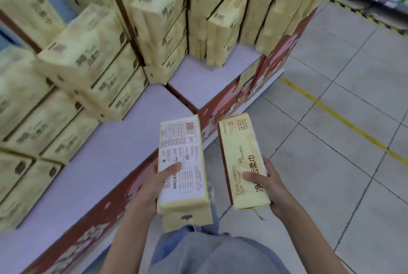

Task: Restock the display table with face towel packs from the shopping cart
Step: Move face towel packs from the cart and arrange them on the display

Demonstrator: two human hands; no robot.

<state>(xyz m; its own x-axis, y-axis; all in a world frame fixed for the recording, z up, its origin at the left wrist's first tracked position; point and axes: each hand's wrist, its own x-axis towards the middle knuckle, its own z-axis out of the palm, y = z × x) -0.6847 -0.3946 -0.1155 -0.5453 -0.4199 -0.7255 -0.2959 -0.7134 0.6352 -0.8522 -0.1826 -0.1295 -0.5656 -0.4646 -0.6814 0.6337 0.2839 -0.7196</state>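
Both forearms are reaching forward, side by side and apart. The left hand (154, 183) is gripping the near end of one face towel pack, the white-backed pack (181, 148), with its thumb lying across the printed label and its fingers curling underneath. The right hand (272, 187) is gripping a second, the yellow-faced pack (240, 148), the same way, thumb on top. Two packs are being held, one per hand, both pointing away from the person. Left of and beyond the hands, the table (110, 163) is carrying stacked packs (88, 53), too many and too blurred to count. Below the right hand, the tiled floor (331, 141) is showing.
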